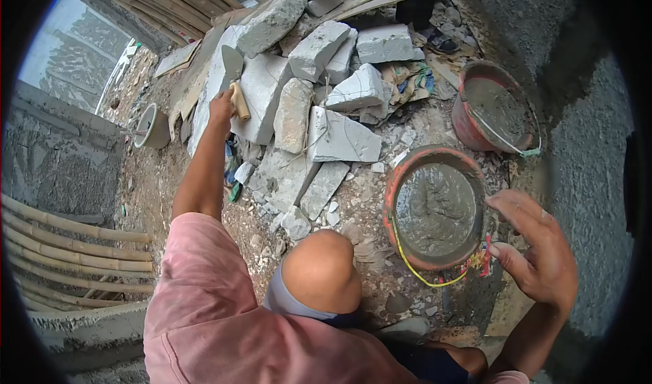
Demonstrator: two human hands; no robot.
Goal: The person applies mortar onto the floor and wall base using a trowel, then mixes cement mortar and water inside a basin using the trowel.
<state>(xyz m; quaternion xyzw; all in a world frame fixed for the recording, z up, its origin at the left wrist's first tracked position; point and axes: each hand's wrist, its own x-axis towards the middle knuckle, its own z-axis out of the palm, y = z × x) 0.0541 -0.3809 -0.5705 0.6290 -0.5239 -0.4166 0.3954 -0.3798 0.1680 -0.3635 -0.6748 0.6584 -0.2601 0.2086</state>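
Observation:
My left hand (221, 107) reaches out over the white broken blocks, its fingers closed at the pale wooden handle of a trowel (233, 62). The trowel's grey blade points away from me. Beside the rim of an orange bucket (388, 207) filled with wet grey mortar (435, 211), my right hand (536, 248) is open, fingers curved and thumb apart. Its thumb is close to a red piece (486, 255) at the end of the bucket's yellow handle. Whether the thumb touches that piece I cannot tell.
A second reddish bucket (468, 115) of mortar stands farther back by the rough grey wall (598, 180). White blocks (344, 136) and rubble are heaped ahead. A pale bucket (156, 127) and bamboo poles (81, 248) are at left. Someone's dark-clad leg (420, 0) shows at the top.

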